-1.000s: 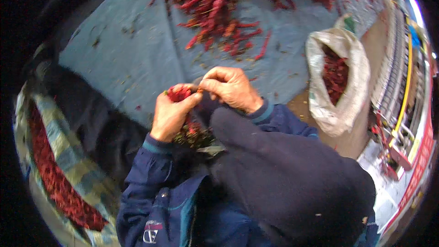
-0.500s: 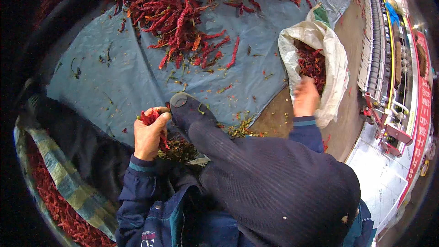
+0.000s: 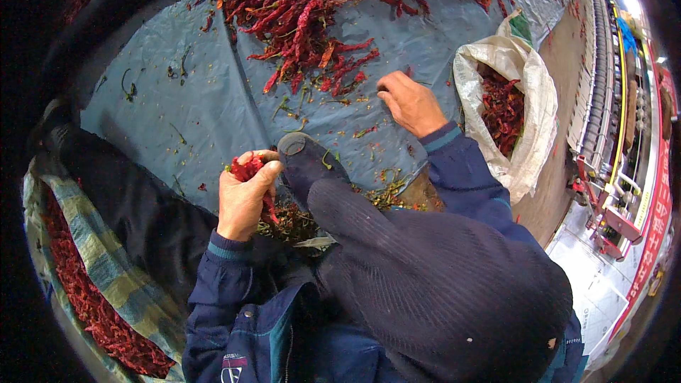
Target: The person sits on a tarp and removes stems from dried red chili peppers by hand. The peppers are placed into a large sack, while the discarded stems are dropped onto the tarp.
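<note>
Low over the tarp's near side, my left hand (image 3: pixel 242 197) is closed around a bunch of dried red chili peppers (image 3: pixel 248 168). Some of them poke out above the thumb and below the palm. My right hand (image 3: pixel 413 104) is at the tarp, just right of the loose end of a large heap of dried red chili peppers (image 3: pixel 294 25). Its fingers curl downward, and whatever they may hold is hidden beneath them. To the right of that hand stands an open white woven sack (image 3: pixel 538 124) with dark red chili peppers (image 3: pixel 502 110) inside.
A blue-grey tarp (image 3: pixel 170 110) carries scattered stems and bits. Stems and scraps (image 3: pixel 294 221) lie between my legs. At lower left, a checked cloth (image 3: pixel 113 262) borders more red chilies (image 3: pixel 99 312). Machinery with rollers (image 3: pixel 599 106) stands along the right.
My right hand has left the white sack's mouth and moved left onto the tarp beside the chili heap. My left hand still grips its chili peppers. The whole view has shifted slightly.
</note>
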### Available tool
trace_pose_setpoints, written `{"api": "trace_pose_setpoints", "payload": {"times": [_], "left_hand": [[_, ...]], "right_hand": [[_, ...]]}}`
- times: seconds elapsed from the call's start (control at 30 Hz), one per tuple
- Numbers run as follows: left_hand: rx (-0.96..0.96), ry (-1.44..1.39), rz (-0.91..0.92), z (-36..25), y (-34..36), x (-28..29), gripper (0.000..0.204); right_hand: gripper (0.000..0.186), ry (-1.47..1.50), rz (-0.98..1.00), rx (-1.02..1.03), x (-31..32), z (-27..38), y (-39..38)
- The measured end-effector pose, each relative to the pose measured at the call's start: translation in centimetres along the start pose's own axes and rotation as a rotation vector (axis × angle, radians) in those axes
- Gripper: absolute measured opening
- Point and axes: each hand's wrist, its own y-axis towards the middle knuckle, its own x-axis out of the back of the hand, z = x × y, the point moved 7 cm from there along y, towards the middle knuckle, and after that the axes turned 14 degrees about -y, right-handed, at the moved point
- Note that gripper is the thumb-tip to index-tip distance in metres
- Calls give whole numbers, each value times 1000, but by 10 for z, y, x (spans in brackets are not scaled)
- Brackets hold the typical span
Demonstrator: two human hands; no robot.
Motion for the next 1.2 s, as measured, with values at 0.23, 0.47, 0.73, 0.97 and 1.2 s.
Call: {"api": "trace_pose_setpoints", "payload": {"times": [0.23, 0.47, 0.73, 0.97, 1.2], "left_hand": [[-83, 37, 161, -28, 8, -62, 30], [-325, 141, 175, -41, 11, -77, 23], [-323, 279, 233, -45, 1, -67, 13], [-12, -133, 416, -37, 1, -70, 8], [-35, -437, 119, -54, 2, 24, 19]], "right_hand": [[13, 1114, 124, -473, 33, 63, -4], [14, 1393, 140, -426, 11, 115, 7], [14, 1189, 163, -298, 22, 126, 9], [15, 2011, 214, -448, -7, 139, 6], [19, 1251, 201, -403, -20, 97, 5]]}}
